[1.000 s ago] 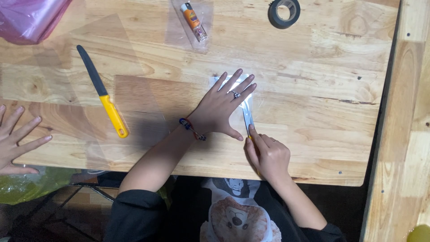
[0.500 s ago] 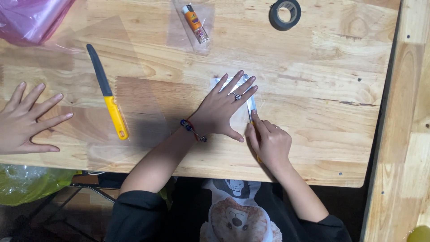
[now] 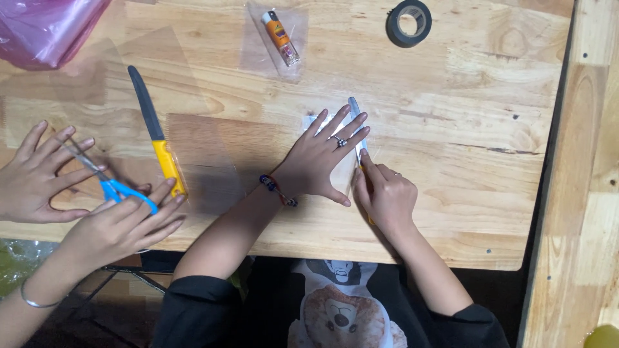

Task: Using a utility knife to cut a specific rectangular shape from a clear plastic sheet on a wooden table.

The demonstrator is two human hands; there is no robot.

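Observation:
My left hand (image 3: 322,158) lies flat with fingers spread on a small clear plastic sheet (image 3: 314,121) on the wooden table (image 3: 451,96). My right hand (image 3: 385,193) is closed around the handle of a knife (image 3: 355,119), its blade running along the right side of my left fingers, tip pointing away from me. A ring is on my left hand and a beaded bracelet on the wrist.
Another person's two hands (image 3: 77,193) work at the left with blue-handled scissors (image 3: 116,188) on clear film. A yellow-handled knife (image 3: 155,138) lies next to them. An orange lighter (image 3: 280,37) on plastic, a black tape roll (image 3: 409,22) and a pink bag (image 3: 45,29) sit at the far edge.
The knife in my right hand has slid forward along my left fingers. At the left, the other person's second hand has come in with the blue scissors.

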